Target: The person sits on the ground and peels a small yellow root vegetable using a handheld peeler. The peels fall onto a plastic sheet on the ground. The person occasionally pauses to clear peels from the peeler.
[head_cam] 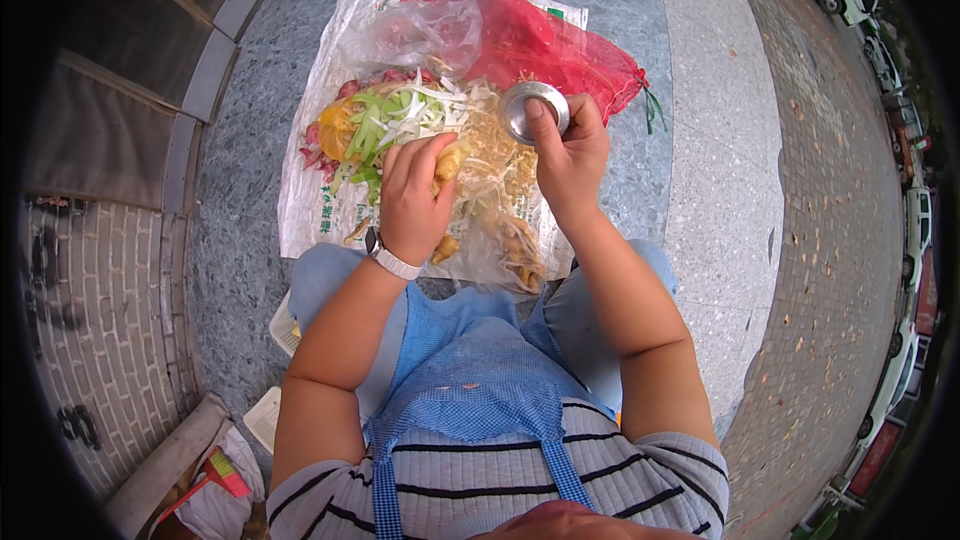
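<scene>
In my left hand point(416, 199) is a peeled-looking piece of ginger root point(453, 159), gripped between thumb and fingers. My right hand point(576, 161) holds a small round metal lid or dish point(517, 118), the thumb pressed onto its inner face. Below both, tan peelings point(487, 139) cover part of a white woven sack point(306, 221). Green and white leek or scallion scraps point(390, 116) lie just beyond my left hand. A loose ginger piece point(445, 248) sits nearer my knees, beside a clear plastic bag point(517, 251) with more ginger in it.
A red mesh bag point(555, 45) and a crumpled clear bag point(427, 30) lie at the sack's far side. Reddish onion skins point(315, 154) surround an orange-yellow bundle point(336, 131) on the left. White plastic baskets point(283, 326) stand by my left leg, with a red brush point(226, 474) farther back.
</scene>
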Demonstrator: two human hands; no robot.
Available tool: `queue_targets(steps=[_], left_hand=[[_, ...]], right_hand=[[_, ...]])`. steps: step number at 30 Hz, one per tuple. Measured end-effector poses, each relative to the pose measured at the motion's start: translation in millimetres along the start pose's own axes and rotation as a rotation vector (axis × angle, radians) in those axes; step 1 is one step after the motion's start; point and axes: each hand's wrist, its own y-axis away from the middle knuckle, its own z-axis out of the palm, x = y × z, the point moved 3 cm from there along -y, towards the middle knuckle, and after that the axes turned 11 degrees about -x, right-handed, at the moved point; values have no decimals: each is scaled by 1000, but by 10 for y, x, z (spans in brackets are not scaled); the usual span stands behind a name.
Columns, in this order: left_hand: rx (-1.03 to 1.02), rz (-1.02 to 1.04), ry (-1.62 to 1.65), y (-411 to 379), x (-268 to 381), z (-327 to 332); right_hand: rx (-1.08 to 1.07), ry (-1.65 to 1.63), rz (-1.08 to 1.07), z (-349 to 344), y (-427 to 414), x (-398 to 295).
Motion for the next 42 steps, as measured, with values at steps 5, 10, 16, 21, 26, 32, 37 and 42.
queue_targets(steps=[5,10,16,21,26,32,37,42], left_hand=[[23,67,-95,-33,38,11],[2,91,-176,-49,29,2],[-192,3,304,-66,-127,56],[-337,-197,999,23,-286,181],[-419,-369,1392,9,-332,80],[-415,-302,1531,42,-202,125],[-446,-324,1102,84,-333,252],[-515,-362,869,116,-397,299]], right_hand=[[-222,-3,139,166,107,100],[16,163,20,-191,-160,231],[-336,-225,263,12,-51,239],[-404,-266,425,81,7,281],[-332,-293,394,138,84,165],[-346,-86,153,190,211,185],[-374,35,117,243,266,167],[-473,203,9,290,261,111]])
